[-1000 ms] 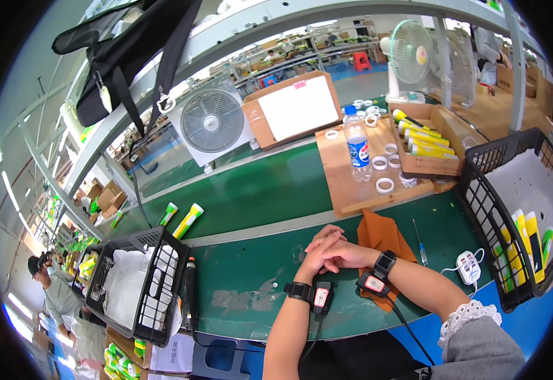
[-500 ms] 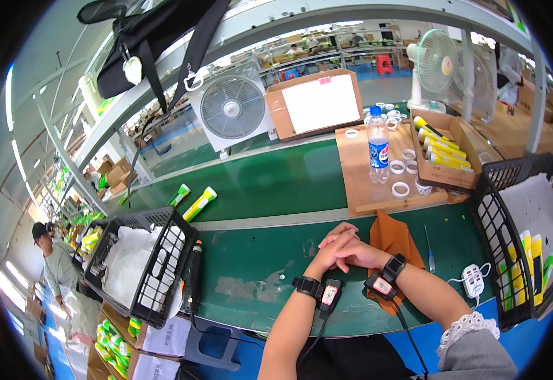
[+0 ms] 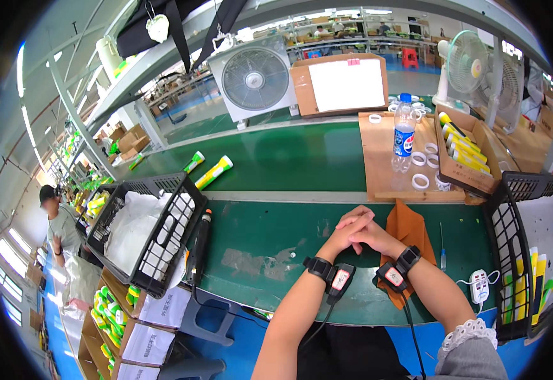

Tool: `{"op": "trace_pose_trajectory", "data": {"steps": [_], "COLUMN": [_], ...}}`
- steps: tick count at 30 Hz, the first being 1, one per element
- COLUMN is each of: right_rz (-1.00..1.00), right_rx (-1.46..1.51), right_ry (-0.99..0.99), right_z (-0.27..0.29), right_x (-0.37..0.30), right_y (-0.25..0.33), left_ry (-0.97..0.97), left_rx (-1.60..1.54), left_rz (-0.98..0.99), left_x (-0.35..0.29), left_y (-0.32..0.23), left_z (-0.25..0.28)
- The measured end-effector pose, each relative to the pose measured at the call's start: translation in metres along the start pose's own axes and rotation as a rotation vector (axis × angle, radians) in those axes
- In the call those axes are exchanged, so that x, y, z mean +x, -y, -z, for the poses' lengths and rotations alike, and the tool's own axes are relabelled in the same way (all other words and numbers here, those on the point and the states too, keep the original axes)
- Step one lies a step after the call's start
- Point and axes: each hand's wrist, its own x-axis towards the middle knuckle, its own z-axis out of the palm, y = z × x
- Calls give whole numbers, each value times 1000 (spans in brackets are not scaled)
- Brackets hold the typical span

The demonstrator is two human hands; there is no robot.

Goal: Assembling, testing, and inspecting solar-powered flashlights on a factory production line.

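My left hand and my right hand are clasped above the green worktop, their fingers interlaced and closed, with no object visible in them. Each wrist wears a black strap carrying a small cabled device, one on the left and another on the right. Beside my right hand, partly under that forearm, lies an orange-brown cloth. Farther right is a thin screwdriver with a blue handle. A white power strip sits close to the right forearm.
Black crates stand left and right; the right one holds yellow flashlights. A black power screwdriver lies by the left crate. Beyond are a bottle, white rings, a carton of flashlights and a box fan.
The whole view has shifted, so the bench and its contents appear farther right. My hands stay clasped in nearly the same place by the cloth. At far left, a person's hand has come up.
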Motion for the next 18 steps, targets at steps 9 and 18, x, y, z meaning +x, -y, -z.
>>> {"op": "trace_pose_trajectory", "data": {"steps": [9,18], "right_rz": [-15,37], "right_rx": [-29,50], "right_ry": [13,-31], "right_z": [-2,4], "right_x": [11,8], "right_y": [4,-8], "left_ry": [-66,-34], "left_rx": [48,-21], "left_rz": [-85,14], "left_x": [5,7], "left_y": [-3,-6], "left_z": [10,-1]}}
